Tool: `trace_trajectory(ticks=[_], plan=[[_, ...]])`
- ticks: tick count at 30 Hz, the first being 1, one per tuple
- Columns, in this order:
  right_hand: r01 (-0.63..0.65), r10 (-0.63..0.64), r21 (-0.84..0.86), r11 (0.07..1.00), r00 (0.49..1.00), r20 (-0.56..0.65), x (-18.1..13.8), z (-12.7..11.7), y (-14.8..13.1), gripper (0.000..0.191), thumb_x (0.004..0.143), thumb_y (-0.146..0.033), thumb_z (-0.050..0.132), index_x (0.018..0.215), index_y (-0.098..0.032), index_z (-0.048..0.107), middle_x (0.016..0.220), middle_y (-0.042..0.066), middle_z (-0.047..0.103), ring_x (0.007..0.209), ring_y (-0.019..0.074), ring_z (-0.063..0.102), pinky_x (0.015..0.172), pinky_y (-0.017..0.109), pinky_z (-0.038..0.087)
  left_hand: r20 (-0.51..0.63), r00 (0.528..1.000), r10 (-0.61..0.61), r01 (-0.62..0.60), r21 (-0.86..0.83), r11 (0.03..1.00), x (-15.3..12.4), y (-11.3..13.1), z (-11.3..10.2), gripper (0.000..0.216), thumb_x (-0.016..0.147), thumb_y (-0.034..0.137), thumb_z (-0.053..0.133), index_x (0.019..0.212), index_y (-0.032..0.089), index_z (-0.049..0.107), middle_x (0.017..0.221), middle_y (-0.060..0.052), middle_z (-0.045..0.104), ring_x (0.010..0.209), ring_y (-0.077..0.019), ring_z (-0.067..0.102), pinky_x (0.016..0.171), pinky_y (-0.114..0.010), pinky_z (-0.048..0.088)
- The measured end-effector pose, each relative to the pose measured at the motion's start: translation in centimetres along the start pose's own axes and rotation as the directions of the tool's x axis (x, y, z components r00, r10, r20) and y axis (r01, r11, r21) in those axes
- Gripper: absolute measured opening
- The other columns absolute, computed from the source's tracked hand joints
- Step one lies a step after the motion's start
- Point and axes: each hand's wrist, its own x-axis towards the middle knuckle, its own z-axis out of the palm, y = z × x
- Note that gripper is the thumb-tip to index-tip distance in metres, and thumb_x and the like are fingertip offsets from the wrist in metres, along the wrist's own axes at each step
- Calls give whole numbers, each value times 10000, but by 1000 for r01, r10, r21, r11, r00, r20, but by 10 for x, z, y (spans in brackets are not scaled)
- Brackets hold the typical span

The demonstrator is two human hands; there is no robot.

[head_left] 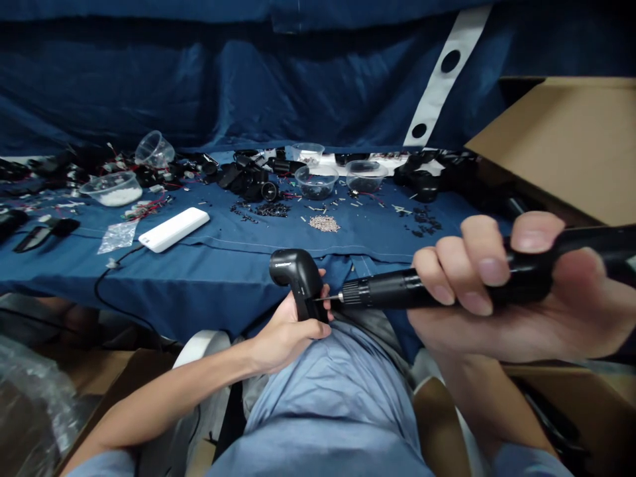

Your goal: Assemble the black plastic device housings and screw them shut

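Observation:
My left hand [283,334] is closed round the handle of a black handheld device [301,281] with a rounded, angled head, held just above my lap. Its exact kind I cannot make out. In my right hand [497,291] is a black electric screwdriver [387,289], lying nearly level with its tip toward the left. The thin bit [328,298] meets the side of the device's handle; whether a screw sits under it is too small to tell. Fingers of the left hand show behind the handle.
On the blue cloth-covered table [238,265] lie a white power bank [173,230] with a cable, a pile of small screws [324,223], black small parts [272,209] and several clear plastic bowls [316,182]. A cardboard box [571,146] stands at the right.

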Motion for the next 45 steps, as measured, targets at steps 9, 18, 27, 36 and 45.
trace_trajectory(ticks=[9,18,27,36,45], plan=[[-1,0,16,1000,999,49,-6,2,9,237,822,-369,791,763,-226,611,584,-82,481,323,37,301,364,279,326,-28,996,-84,85,16,996,-4,0,5,850,536,-9,785,1321,271,620,962,17,654,853,-140,597,825,-313,415],[-92,92,3,996,994,53,-22,18,-2,401,806,-328,905,714,-215,532,587,-96,546,371,52,401,420,285,360,24,994,-111,110,13,994,-7,-10,2,826,537,16,728,1314,262,594,882,20,674,818,-150,606,770,-293,402],[-10,6,82,997,999,49,-32,27,11,391,865,-309,851,730,-215,496,591,-105,502,375,39,344,398,277,350,110,984,143,-164,219,962,-3,-16,-20,718,743,153,825,1398,322,585,1125,-10,596,1029,-193,538,934,-345,405],[256,-255,-44,966,967,23,34,-5,31,227,783,-309,766,739,-218,563,570,-76,515,322,49,360,347,239,341,-114,992,61,-49,103,993,0,9,-4,640,752,165,798,1343,268,573,1024,-1,595,931,-167,558,902,-336,454],[241,-293,-200,950,907,-301,109,-50,123,169,676,-217,742,699,-205,575,492,-76,538,336,86,444,366,216,377,-227,969,96,-88,45,995,7,26,-8,553,732,169,762,1264,226,621,1010,-8,613,874,-167,559,824,-326,484]])
